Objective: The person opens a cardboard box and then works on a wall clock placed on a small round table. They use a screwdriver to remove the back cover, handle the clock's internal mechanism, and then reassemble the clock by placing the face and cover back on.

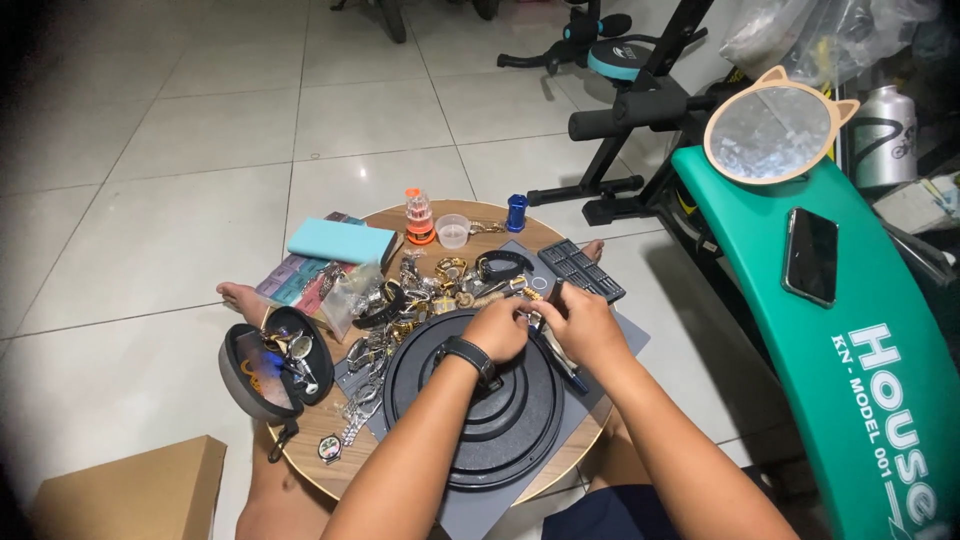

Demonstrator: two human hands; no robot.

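Even, moderately bright indoor light, soft shadows. Glare patches on the tiled floor [200,130] and round mirror [772,132]. Heavy dark vignette at left corners, wide-angle bending at edges. Centre sharp, small items slightly soft.

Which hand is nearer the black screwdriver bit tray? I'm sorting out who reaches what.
Right. The right hand lies just below the bit tray, almost touching it; the left hand sits farther left, over the black round turntable.
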